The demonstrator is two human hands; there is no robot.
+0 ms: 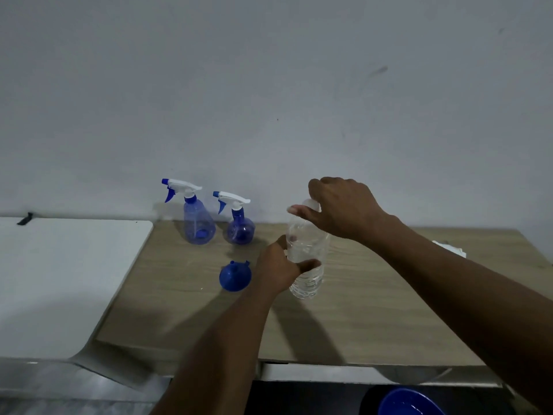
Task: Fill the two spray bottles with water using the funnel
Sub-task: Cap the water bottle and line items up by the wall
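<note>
Both hands on a clear ribbed plastic water bottle (pixel 308 274) mid-surface.
The left hand (pixel 276 269) grips its middle; the right hand (pixel 344 205) curls round its white cap (pixel 311 203). At the light wooden surface's (pixel 389 310) far edge stand a tall conical blue spray bottle (pixel 199 226) and a round blue spray bottle (pixel 241 230) — a blue plastic funnel (pixel 235 278) lies just before them.

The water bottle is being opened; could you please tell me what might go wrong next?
The left hand grips the water bottle midway while the right hand holds the cap; squeezing could spurt water onto the table. The taller spray bottle and the round spray bottle have trigger heads on and the funnel lies aside, so pouring now could spill.
</note>
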